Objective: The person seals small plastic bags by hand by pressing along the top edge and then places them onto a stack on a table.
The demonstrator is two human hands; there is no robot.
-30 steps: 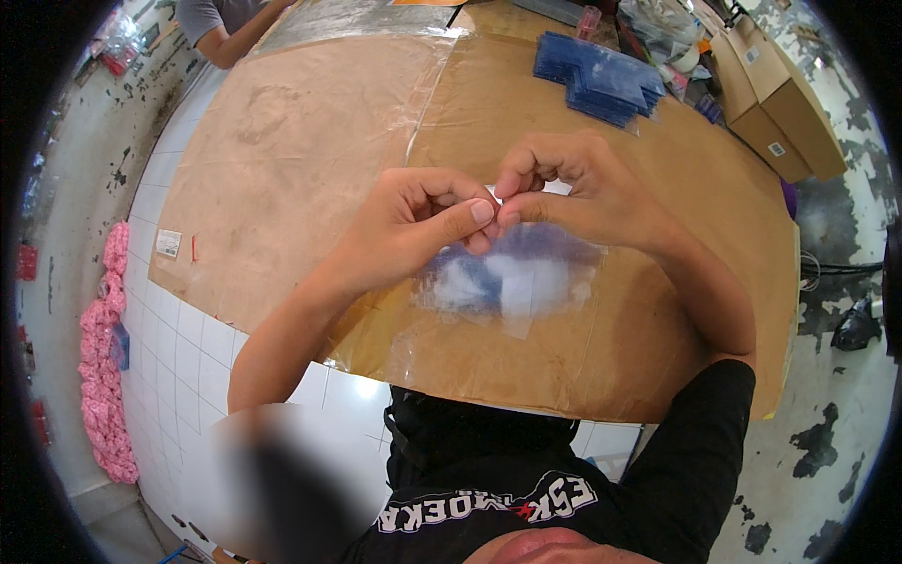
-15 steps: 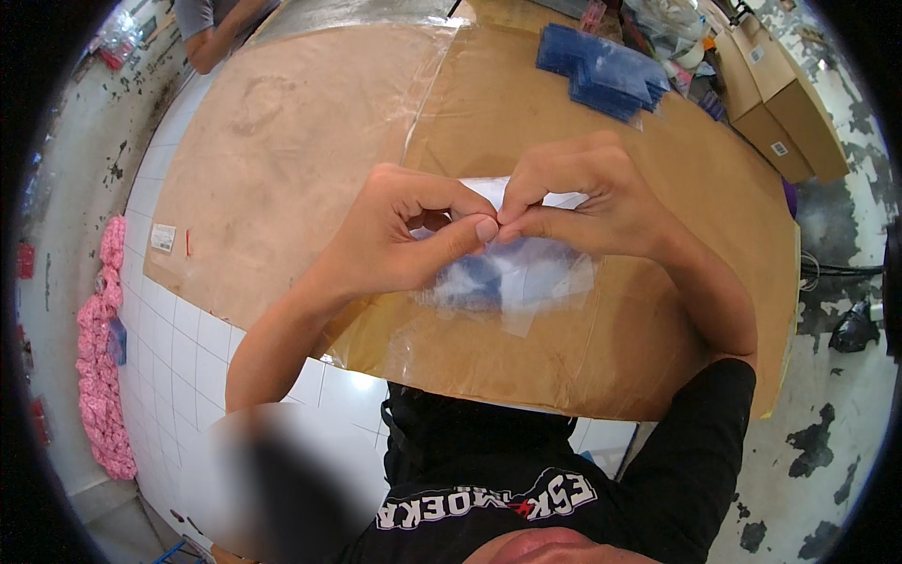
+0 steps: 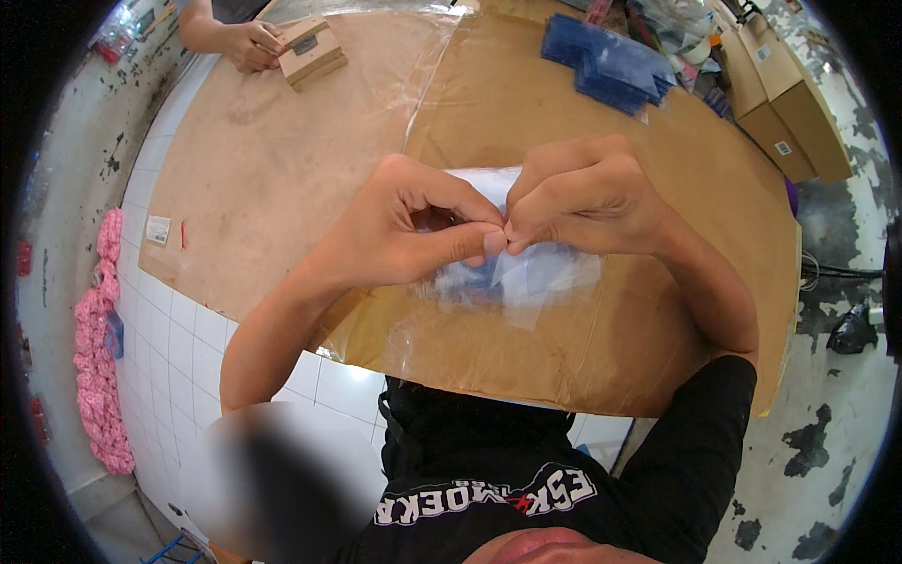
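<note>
My left hand [image 3: 399, 226] and my right hand [image 3: 597, 199] meet fingertip to fingertip over the near middle of the table. Thumb and forefinger are pinched on both; whatever lies between the tips is too small or hidden to make out. Beneath and just behind the fingers are clear plastic pieces [image 3: 554, 282], looking bluish and whitish, spread on the brown cardboard tabletop [image 3: 470, 352]. A white sheet [image 3: 484, 179] shows partly behind the fingers. My hands cover much of these pieces.
At the far left a co-worker's hand [image 3: 252, 45] touches a light wooden block [image 3: 315, 54]. Stacked blue plastic sheets [image 3: 611, 66] lie far right, near a cardboard box [image 3: 789, 103] and assorted plastic packages [image 3: 672, 28]. A pink bundle [image 3: 99, 357] stands left of the table.
The co-worker's hand has come further over the table, and the wooden block now shows there. My pinched fingertips have shifted slightly right and nearer to me; the right fingers are more curled.
</note>
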